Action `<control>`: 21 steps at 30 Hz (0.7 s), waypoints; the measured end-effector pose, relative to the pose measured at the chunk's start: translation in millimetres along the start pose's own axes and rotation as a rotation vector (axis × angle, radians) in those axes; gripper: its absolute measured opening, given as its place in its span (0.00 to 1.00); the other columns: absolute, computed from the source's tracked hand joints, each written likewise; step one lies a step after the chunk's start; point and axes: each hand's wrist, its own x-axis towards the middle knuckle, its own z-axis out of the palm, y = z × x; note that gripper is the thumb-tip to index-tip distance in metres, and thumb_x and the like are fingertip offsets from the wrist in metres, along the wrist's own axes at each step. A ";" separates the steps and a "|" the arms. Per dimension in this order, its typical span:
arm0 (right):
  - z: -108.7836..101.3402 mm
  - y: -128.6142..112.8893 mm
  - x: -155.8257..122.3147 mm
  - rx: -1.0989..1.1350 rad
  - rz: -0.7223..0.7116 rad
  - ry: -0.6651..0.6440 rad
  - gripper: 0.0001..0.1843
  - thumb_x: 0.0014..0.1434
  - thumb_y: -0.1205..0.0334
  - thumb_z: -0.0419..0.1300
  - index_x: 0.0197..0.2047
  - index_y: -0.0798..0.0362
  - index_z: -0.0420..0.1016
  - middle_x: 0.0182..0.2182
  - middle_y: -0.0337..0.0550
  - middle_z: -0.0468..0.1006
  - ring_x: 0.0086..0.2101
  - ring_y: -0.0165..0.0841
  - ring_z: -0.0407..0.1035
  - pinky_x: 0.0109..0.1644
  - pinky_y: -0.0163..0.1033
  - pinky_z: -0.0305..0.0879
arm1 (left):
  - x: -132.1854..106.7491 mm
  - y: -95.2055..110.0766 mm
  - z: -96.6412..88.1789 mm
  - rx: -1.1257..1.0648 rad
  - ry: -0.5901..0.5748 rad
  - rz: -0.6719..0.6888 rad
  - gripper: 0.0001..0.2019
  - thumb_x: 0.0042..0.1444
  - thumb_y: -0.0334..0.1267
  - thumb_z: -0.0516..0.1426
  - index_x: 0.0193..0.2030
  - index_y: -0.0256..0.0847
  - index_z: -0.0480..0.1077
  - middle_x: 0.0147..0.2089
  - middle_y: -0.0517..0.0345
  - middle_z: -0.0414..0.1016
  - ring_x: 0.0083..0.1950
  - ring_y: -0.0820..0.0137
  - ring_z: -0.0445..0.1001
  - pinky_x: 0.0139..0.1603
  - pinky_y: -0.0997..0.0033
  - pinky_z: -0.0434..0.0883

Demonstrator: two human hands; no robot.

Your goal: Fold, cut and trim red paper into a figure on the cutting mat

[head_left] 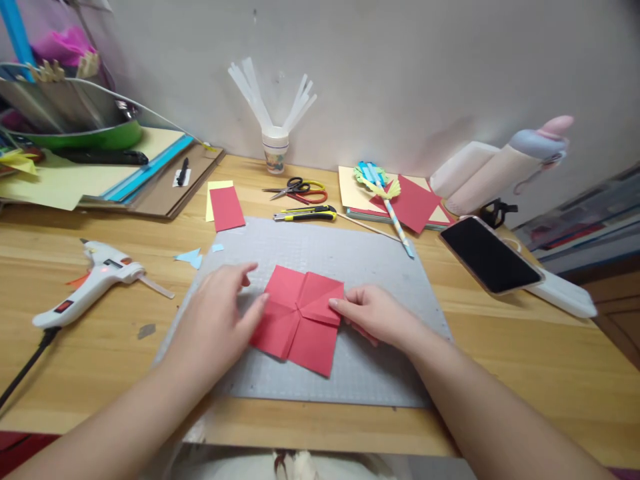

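Mat [385, 373]: beneath red paper [315, 347]
Left hand [215, 313]: thumb and forefinger spread, paper's left edge
Right hand [377, 313]: pinching paper's right edge

No text, label, brand, number or sign is legible anywhere here.

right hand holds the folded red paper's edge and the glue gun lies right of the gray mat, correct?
The side is wrong: the head view shows the glue gun lying left of the gray mat. The right hand does hold the edge of the folded red paper.
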 end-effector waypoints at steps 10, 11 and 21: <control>10.3 -9.5 -9.2 -0.470 -0.719 0.071 0.19 0.69 0.63 0.49 0.60 0.50 0.68 0.62 0.45 0.68 0.62 0.38 0.60 0.67 0.56 0.44 | -32.3 9.0 21.5 0.190 -0.051 0.484 0.16 0.64 0.31 0.49 0.53 0.45 0.73 0.54 0.57 0.78 0.56 0.64 0.72 0.57 0.59 0.58; 11.2 -7.4 -7.5 -0.517 -0.710 0.025 0.20 0.69 0.63 0.49 0.62 0.50 0.66 0.63 0.45 0.66 0.63 0.38 0.58 0.69 0.58 0.39 | -32.0 7.2 22.3 0.199 -0.048 0.494 0.16 0.63 0.31 0.49 0.53 0.45 0.72 0.54 0.56 0.78 0.56 0.64 0.72 0.57 0.59 0.58; 9.1 -7.0 -3.6 -0.600 -0.632 -0.083 0.25 0.68 0.65 0.50 0.67 0.45 0.59 0.65 0.41 0.62 0.66 0.38 0.52 0.69 0.62 0.26 | -33.4 1.6 25.8 0.290 -0.069 0.569 0.21 0.61 0.26 0.47 0.57 0.43 0.70 0.60 0.58 0.74 0.60 0.66 0.70 0.58 0.60 0.55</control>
